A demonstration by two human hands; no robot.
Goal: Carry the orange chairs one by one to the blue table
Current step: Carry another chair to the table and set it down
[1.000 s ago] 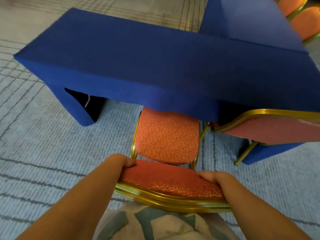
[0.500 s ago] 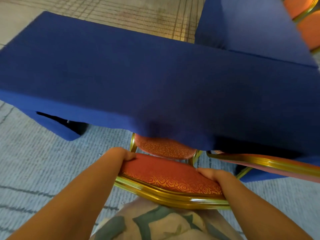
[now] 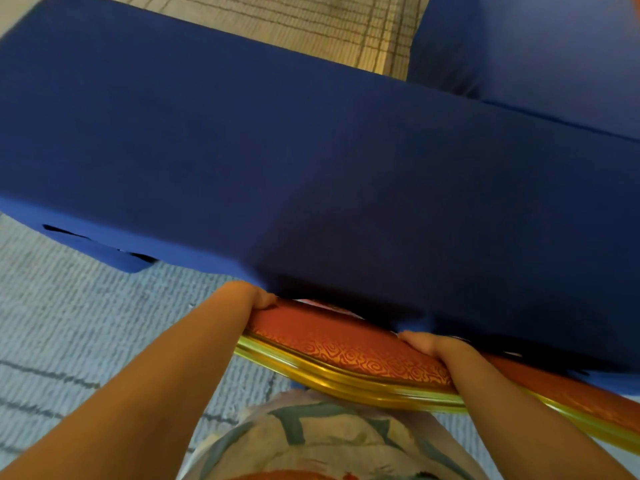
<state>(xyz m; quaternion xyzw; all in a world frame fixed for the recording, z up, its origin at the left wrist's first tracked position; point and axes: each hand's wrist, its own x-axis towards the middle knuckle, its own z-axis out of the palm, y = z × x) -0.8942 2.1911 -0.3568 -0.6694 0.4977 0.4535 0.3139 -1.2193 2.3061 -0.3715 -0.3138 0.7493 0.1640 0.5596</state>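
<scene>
An orange chair (image 3: 346, 348) with a gold metal frame stands right in front of me, and only the top of its backrest shows. Its seat is hidden under the blue table (image 3: 311, 161), whose cloth edge hangs just above the backrest. My left hand (image 3: 251, 297) grips the backrest's left corner. My right hand (image 3: 429, 342) grips its top towards the right. A second orange chair (image 3: 568, 389) stands beside it on the right, also tucked under the table.
A second blue-covered table (image 3: 540, 46) joins the first at the far right. Pale blue striped carpet (image 3: 69, 323) lies to my left, and beige patterned carpet (image 3: 311, 26) shows beyond the table. My patterned clothing fills the bottom centre.
The chair has slid forward under the blue table: its seat, visible a second ago, is now hidden. Both hands stayed on the backrest, and the table fills more of the view.
</scene>
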